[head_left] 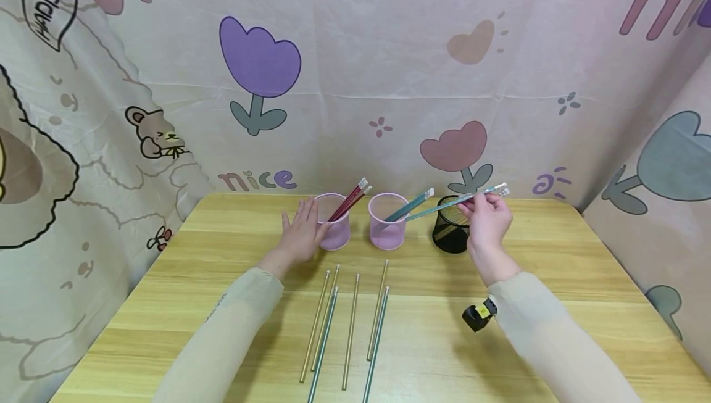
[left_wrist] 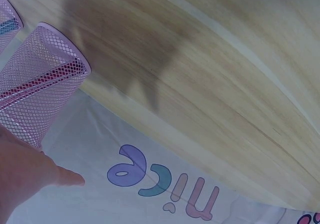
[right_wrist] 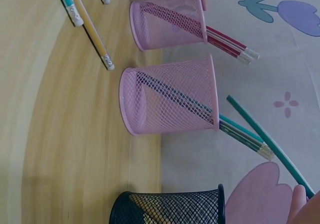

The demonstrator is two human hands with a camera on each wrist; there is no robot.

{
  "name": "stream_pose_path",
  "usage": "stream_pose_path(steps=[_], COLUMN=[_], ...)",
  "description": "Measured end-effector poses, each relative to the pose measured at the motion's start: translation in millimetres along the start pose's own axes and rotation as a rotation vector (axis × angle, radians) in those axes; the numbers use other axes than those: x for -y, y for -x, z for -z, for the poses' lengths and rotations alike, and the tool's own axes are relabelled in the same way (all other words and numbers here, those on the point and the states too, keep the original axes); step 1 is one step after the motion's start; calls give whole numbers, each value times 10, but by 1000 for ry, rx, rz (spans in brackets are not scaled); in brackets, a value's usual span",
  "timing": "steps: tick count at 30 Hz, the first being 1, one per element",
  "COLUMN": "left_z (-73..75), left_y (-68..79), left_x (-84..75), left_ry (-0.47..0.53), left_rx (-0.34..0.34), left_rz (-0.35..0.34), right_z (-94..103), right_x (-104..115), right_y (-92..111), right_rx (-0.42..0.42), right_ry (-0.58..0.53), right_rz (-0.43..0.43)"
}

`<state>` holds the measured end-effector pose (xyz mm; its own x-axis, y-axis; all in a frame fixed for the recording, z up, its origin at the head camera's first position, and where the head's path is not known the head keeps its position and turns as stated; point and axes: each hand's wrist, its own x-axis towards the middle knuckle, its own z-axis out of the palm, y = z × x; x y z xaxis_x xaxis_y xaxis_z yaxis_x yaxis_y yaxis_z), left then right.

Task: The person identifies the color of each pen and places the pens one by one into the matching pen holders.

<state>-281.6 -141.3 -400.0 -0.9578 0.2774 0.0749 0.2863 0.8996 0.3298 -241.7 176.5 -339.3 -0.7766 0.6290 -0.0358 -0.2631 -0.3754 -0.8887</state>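
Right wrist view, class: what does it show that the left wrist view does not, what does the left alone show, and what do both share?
Only the right wrist view shows the black cup, the right grip holding a teal pencil, and a purple tulip print.

Only the left wrist view shows the word "nice".

Both show the left grip at the pink cup of red pencils, the other pink cup with teal pencils, loose pencils' ends, table and cloth.

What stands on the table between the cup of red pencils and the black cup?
The other pink cup, holding teal pencils, as the head view shows.
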Motion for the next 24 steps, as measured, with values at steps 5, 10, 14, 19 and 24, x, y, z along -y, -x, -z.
stream_pose_path(steps=[5,10,14,19,24], left_z=[15,10,1,-4,-8], left_y=[-1,-2,-5,-6,-6], left_x=[-14,-13,-9,-3,5], left_ry=[2,-4,-1,7,7], left_rx=[11,7,-4,-9,-6], left_rz=[6,2,-3,0,-2], right_z=[-83,-152,-174,-211,-254], right_x=[-48,-112,-176,-254,-333], right_y=[-33,-59,-47,-12,10], right_rx=[0,18,44,67,109], right_ry=[5,39,90,132,189], right_rz=[47,94,98,98,135])
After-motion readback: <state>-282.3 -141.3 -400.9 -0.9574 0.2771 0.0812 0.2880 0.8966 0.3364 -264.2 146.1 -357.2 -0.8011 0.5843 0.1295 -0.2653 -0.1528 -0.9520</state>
